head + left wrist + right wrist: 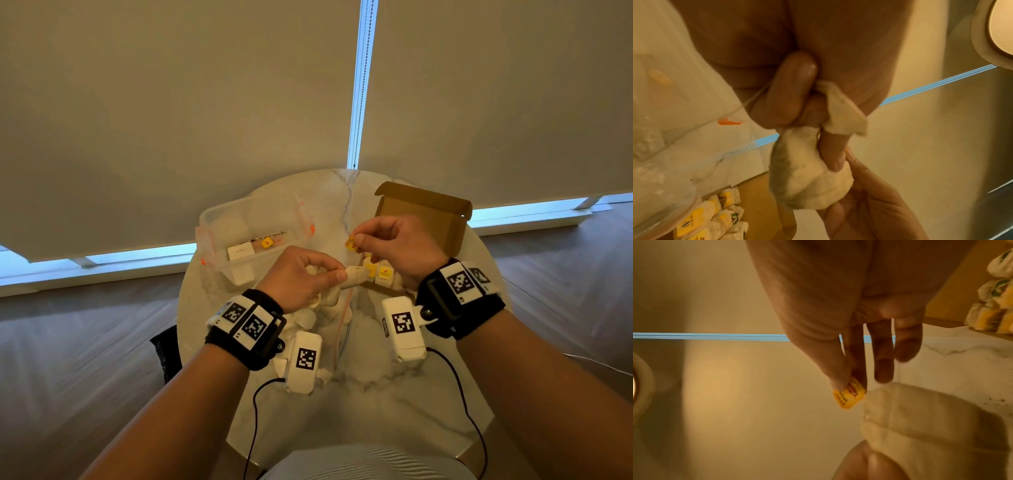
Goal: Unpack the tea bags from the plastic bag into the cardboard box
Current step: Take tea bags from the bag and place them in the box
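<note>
My left hand (pixel 334 274) grips a white tea bag (pixel 356 277) just in front of the open cardboard box (pixel 424 209). In the left wrist view its fingers (pixel 789 97) curl round the crumpled tea bag (pixel 809 170), with a second one (pixel 844 113) tucked behind. My right hand (pixel 358 240) pinches the bag's yellow tag (pixel 351 242) between thumb and forefinger, a little above it; the right wrist view shows the tag (pixel 849 394) and the tea bag (pixel 920 418). Several tea bags (pixel 380 270) lie in the box. The plastic bag (pixel 329 308) lies under my left wrist, still holding tea bags.
A clear plastic tub (pixel 246 222) with small packets stands at the back left of the round marble table (pixel 359 411). Roller blinds hang just behind the table. Wooden floor surrounds it, and cables run from both wrist cameras.
</note>
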The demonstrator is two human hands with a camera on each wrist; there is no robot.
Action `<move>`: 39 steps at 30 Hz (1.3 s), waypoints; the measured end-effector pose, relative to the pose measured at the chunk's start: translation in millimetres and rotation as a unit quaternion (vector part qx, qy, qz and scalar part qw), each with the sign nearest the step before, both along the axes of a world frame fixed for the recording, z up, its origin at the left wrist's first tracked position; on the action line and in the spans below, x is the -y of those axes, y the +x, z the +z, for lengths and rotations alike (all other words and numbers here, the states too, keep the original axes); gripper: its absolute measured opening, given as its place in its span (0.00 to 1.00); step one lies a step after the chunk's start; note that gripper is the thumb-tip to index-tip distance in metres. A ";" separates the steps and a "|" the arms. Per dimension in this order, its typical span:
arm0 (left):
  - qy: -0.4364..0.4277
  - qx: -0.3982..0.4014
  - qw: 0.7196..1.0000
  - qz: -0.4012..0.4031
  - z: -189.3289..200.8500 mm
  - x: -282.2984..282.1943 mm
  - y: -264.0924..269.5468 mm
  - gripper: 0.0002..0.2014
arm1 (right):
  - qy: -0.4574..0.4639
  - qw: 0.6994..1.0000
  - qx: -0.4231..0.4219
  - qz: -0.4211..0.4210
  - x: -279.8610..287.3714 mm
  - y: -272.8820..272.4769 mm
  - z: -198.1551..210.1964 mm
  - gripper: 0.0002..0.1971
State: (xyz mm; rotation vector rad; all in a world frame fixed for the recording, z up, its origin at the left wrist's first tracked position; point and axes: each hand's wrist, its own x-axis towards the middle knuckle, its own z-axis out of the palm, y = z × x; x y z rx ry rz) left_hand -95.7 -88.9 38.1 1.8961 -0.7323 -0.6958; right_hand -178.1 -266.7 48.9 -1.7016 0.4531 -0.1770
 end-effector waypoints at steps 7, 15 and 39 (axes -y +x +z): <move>0.000 -0.007 0.999 0.045 -2.7 1.4 2.4 0.05 | -0.059 0.997 0.031 0.048 -8.1 -7.3 16.4 0.05; -0.038 0.001 0.997 0.062 0.2 5.1 6.5 0.03 | -0.132 0.985 0.008 0.110 -9.6 -14.4 10.2 0.17; -0.083 -0.065 0.994 0.016 4.5 1.6 9.8 0.11 | -0.196 0.977 0.013 0.085 -12.0 -6.5 3.1 0.18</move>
